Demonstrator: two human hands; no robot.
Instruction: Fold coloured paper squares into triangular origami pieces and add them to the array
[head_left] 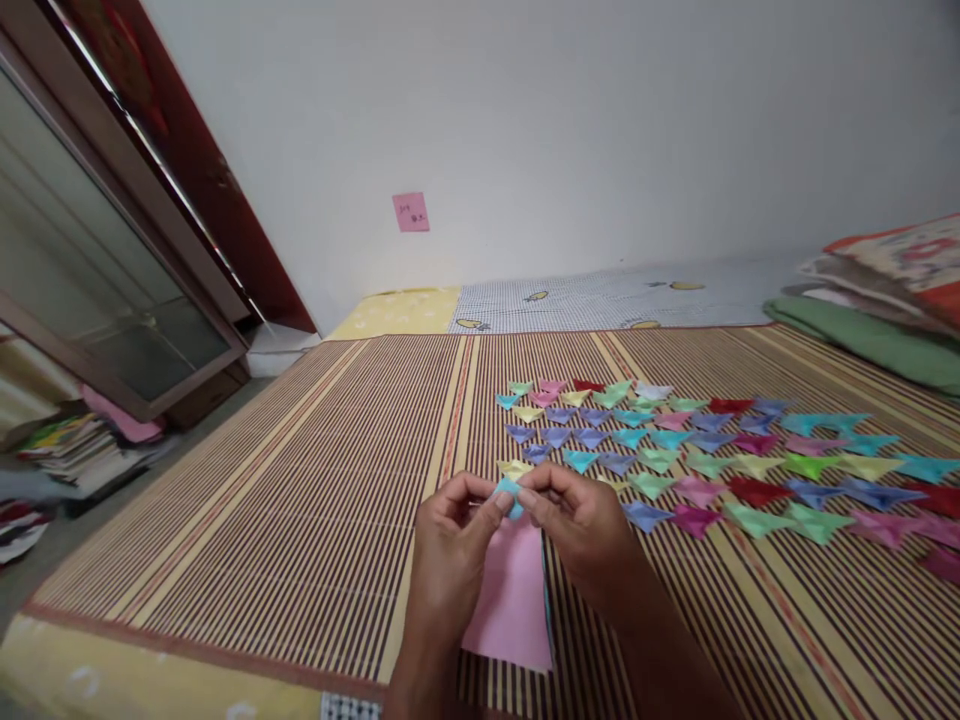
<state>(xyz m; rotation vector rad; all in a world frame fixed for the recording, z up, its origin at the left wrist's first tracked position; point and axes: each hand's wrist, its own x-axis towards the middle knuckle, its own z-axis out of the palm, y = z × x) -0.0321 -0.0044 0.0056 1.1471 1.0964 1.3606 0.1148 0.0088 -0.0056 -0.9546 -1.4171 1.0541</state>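
A small piece of light-blue folded paper [510, 490] is pinched between my two hands, above the mat. My left hand [457, 540] grips its left side with thumb and forefinger. On the other side, my right hand [574, 510] holds the right edge the same way, the fingertips of both hands nearly meeting. Below them a stack of pink paper sheets [514, 605] lies on the mat, partly covered by my hands. Just beyond and to the right, rows of small folded paper pieces [697, 520] in many colours are spread out.
A striped bamboo mat [300, 500] covers the bed. Folded cloths and a cushion [885, 300] are piled at the right. A pink note [411, 212] sticks to the white wall. At left stand a glass-paned door [97, 230] and a stack of books [82, 450].
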